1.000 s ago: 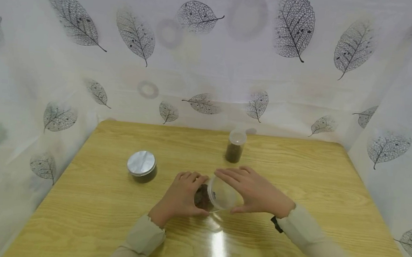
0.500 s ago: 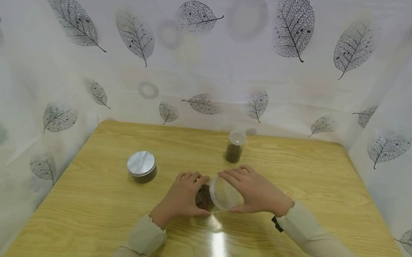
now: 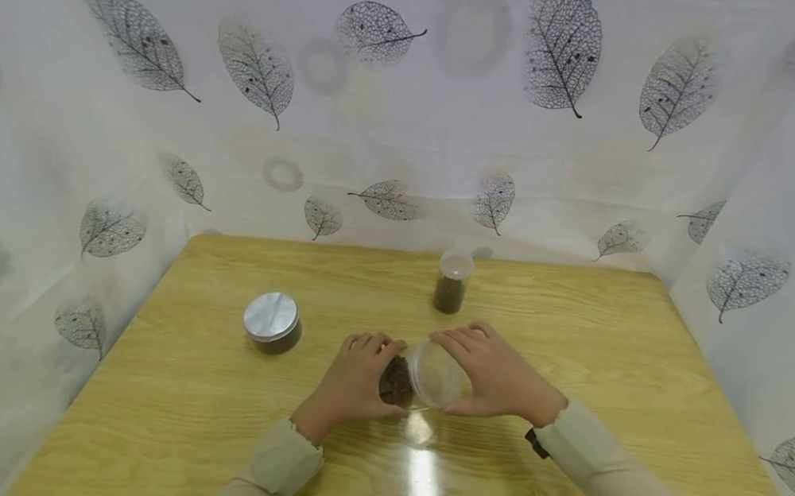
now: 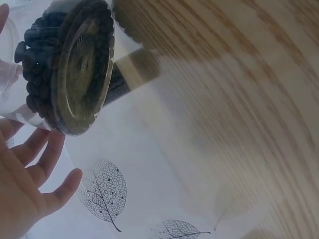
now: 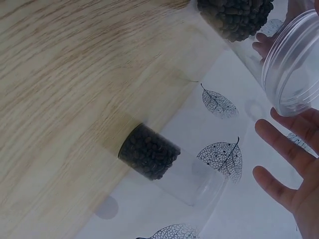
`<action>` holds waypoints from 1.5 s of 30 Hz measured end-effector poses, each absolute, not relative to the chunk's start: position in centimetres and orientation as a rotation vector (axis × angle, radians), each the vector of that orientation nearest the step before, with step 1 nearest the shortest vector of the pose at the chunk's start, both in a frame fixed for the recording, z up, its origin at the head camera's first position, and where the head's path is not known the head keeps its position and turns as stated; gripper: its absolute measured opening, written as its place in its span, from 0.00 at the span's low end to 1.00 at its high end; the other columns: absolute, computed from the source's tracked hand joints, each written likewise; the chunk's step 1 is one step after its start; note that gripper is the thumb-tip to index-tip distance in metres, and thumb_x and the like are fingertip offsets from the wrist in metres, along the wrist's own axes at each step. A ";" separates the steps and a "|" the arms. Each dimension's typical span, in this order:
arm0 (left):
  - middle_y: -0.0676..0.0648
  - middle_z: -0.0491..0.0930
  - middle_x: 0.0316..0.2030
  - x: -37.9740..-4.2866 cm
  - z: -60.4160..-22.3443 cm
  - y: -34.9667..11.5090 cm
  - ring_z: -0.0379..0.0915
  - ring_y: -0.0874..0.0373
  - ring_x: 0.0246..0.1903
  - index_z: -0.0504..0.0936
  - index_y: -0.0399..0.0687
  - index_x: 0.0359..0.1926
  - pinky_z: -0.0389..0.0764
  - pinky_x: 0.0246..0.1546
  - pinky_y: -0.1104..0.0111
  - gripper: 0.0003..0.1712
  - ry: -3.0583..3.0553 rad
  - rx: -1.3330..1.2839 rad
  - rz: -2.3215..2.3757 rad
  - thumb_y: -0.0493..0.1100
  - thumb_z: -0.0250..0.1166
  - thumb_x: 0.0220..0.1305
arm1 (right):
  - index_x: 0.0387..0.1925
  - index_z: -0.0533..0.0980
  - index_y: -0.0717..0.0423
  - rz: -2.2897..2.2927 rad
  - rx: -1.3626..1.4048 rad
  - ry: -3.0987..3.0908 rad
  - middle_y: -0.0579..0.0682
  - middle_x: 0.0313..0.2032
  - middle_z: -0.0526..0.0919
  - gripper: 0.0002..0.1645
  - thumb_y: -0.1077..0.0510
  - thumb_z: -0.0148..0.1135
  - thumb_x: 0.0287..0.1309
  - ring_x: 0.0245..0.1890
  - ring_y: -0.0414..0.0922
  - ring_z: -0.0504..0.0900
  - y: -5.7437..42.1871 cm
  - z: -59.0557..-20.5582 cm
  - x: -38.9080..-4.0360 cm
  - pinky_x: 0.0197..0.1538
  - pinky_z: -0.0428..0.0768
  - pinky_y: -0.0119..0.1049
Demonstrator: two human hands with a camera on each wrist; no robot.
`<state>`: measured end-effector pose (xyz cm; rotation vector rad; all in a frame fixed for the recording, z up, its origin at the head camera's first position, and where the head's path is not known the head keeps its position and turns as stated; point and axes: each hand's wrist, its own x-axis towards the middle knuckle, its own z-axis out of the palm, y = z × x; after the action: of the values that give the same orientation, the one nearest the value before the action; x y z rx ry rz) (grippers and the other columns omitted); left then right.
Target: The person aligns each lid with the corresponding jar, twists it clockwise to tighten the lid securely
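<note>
A clear plastic jar (image 3: 396, 382) part-filled with dark beans leans to the right between both hands in the head view. Its round base, with beans behind it, shows in the left wrist view. My left hand (image 3: 352, 379) grips the jar's body from the left, thumb at the near side. Around the clear ribbed lid (image 3: 439, 376) at the jar's right end, my right hand (image 3: 500, 374) curves its fingers and thumb. How firmly the lid sits is hard to tell. Beyond the right hand stands a second clear jar (image 3: 449, 293), also holding dark beans.
A low dark jar with a silver lid (image 3: 272, 317) stands left of my hands. Everything rests on a wood-grain table (image 3: 194, 420). White leaf-print sheeting (image 3: 410, 121) rises behind the table and along both sides.
Both hands and the jar shift slightly to the right. The right hand's fingers move a little along the lid. The other two jars stay in place.
</note>
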<state>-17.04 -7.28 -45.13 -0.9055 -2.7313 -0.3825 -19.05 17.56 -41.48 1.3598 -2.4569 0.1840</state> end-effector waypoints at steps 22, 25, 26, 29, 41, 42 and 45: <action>0.47 0.73 0.48 -17.2 -45.3 -7.5 0.71 0.50 0.49 0.68 0.53 0.61 0.69 0.57 0.52 0.54 -2.786 -0.900 -0.388 0.70 0.74 0.32 | 0.68 0.58 0.56 0.074 1.421 -2.456 0.49 0.51 0.79 0.64 0.26 0.67 0.34 0.50 0.46 0.77 18.1 -41.6 -19.5 0.56 0.71 0.49; 0.48 0.73 0.48 -17.2 -45.4 -7.5 0.71 0.51 0.48 0.68 0.54 0.61 0.69 0.57 0.52 0.54 -2.787 -0.899 -0.386 0.70 0.74 0.31 | 0.67 0.60 0.58 0.062 1.419 -2.462 0.50 0.50 0.79 0.62 0.26 0.66 0.36 0.48 0.47 0.78 18.0 -41.6 -19.5 0.54 0.72 0.47; 0.48 0.73 0.48 -17.2 -45.4 -7.5 0.71 0.51 0.48 0.68 0.54 0.61 0.69 0.57 0.52 0.54 -2.788 -0.899 -0.387 0.71 0.74 0.31 | 0.66 0.61 0.58 0.056 1.418 -2.466 0.51 0.50 0.80 0.62 0.26 0.66 0.36 0.48 0.47 0.78 18.0 -41.6 -19.5 0.53 0.72 0.46; 0.48 0.73 0.48 -17.2 -45.5 -7.5 0.71 0.51 0.48 0.68 0.54 0.61 0.69 0.57 0.52 0.54 -2.788 -0.901 -0.389 0.71 0.74 0.31 | 0.64 0.63 0.59 0.051 1.414 -2.479 0.52 0.49 0.80 0.60 0.26 0.66 0.36 0.48 0.48 0.79 18.0 -41.5 -19.4 0.52 0.73 0.46; 0.49 0.73 0.48 -17.2 -45.5 -7.4 0.71 0.51 0.49 0.69 0.56 0.60 0.69 0.57 0.53 0.54 -2.777 -0.901 -0.397 0.71 0.74 0.31 | 0.61 0.66 0.60 0.128 1.393 -2.514 0.52 0.48 0.80 0.59 0.29 0.71 0.31 0.47 0.49 0.79 17.8 -41.5 -19.3 0.49 0.76 0.46; 0.49 0.73 0.48 -17.2 -45.5 -7.4 0.71 0.51 0.49 0.69 0.56 0.60 0.70 0.56 0.53 0.54 -2.774 -0.902 -0.394 0.71 0.74 0.31 | 0.61 0.66 0.61 0.132 1.393 -2.511 0.52 0.48 0.80 0.59 0.29 0.71 0.31 0.47 0.49 0.79 17.8 -41.5 -19.3 0.49 0.77 0.46; 0.49 0.73 0.48 -17.2 -45.4 -7.4 0.71 0.51 0.49 0.68 0.56 0.60 0.70 0.56 0.53 0.54 -2.773 -0.903 -0.389 0.71 0.74 0.31 | 0.60 0.66 0.60 0.145 1.392 -2.502 0.52 0.48 0.80 0.59 0.30 0.71 0.29 0.47 0.49 0.78 17.7 -41.5 -19.4 0.48 0.77 0.46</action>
<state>-17.25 -7.35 -45.44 -0.9032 -2.7730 -0.3890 -19.35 17.74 -41.51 1.3924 -2.5016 0.1447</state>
